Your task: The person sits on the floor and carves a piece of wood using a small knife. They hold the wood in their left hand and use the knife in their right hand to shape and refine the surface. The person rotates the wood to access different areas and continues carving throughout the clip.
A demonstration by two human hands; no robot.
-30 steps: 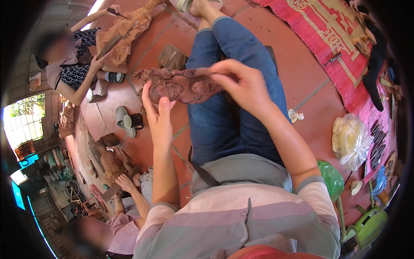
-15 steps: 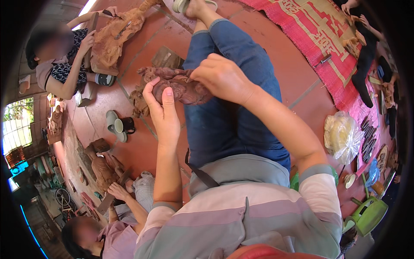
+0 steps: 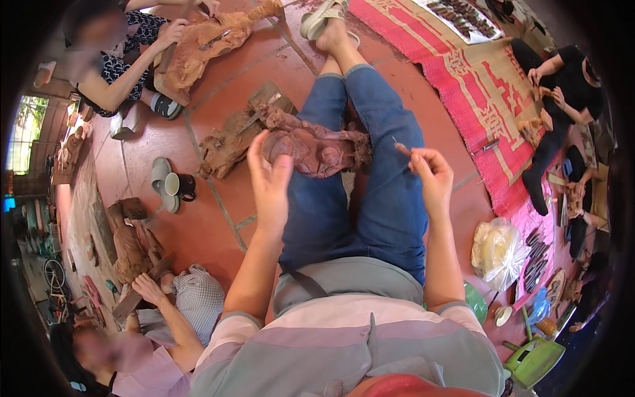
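My left hand (image 3: 270, 184) grips a reddish-brown carved wooden figure (image 3: 324, 153) at its rounded left end, with the thumb on top. The figure lies on its side over my thighs, its far end against my right leg. Apart from it, above my right thigh, my right hand (image 3: 433, 177) pinches a small carving tool (image 3: 402, 147). This tool has a short brown handle and a thin pointed metal tip aimed up and left. Just beyond the figure, a rough wooden block (image 3: 228, 145) rests on the floor.
Co-workers sit on both sides; one at upper left handles a large wood carving (image 3: 218, 49). A mug (image 3: 180, 185) and slippers (image 3: 162, 178) stand on the tiles. To the right lie a red woven mat (image 3: 456, 112), a plastic bag (image 3: 496, 255) and several dark tools (image 3: 537, 258).
My right hand has drawn away from the figure to the right, and the tool now shows in it. The figure has turned in my left hand and sits farther right.
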